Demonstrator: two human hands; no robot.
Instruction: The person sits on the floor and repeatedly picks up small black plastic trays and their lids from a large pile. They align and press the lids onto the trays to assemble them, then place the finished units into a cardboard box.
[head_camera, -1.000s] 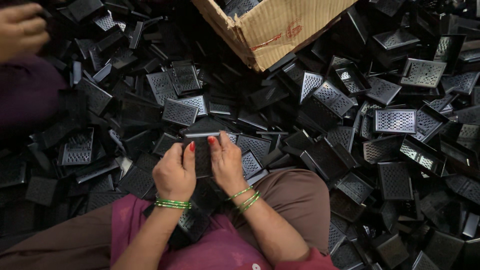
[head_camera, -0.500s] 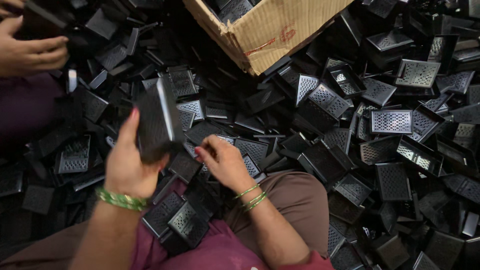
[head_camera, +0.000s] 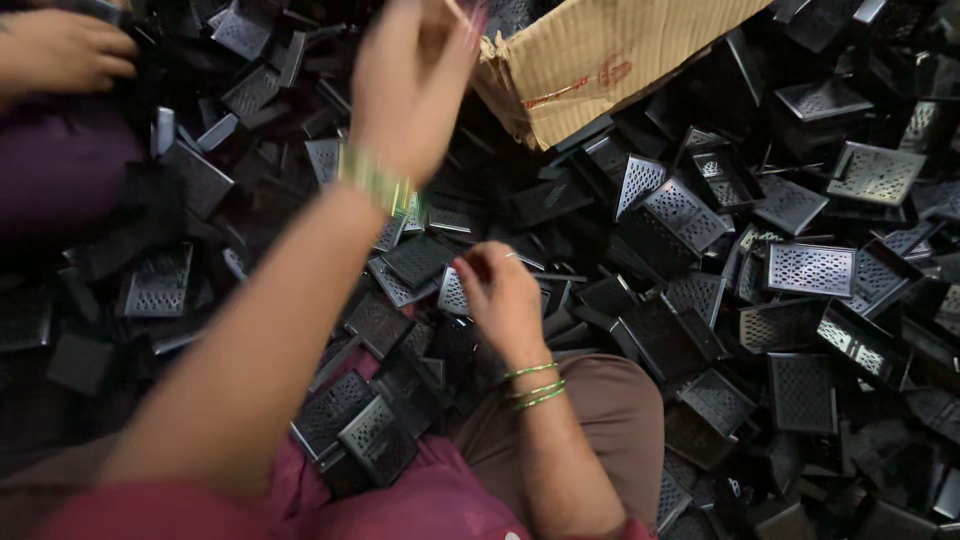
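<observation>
My left hand (head_camera: 415, 85) is raised high and blurred, right beside the torn edge of a cardboard box (head_camera: 610, 60). Its fingers are spread and I see nothing in them. My right hand (head_camera: 500, 295) is low over the heap in front of my knees. Its fingers curl down onto a black perforated metal piece (head_camera: 452, 292). Green bangles sit on both wrists. A few more black perforated pieces (head_camera: 370, 440) lie in my lap.
Black perforated trays and plates (head_camera: 810, 270) cover the floor on all sides. Another person's hand (head_camera: 60, 50) works at the top left above a purple garment (head_camera: 60, 170). The box lies tilted at the top centre.
My left hand had lifted a black piece from the heap. It has since swung up to the box and no longer shows the piece. The right hand stayed on the heap.
</observation>
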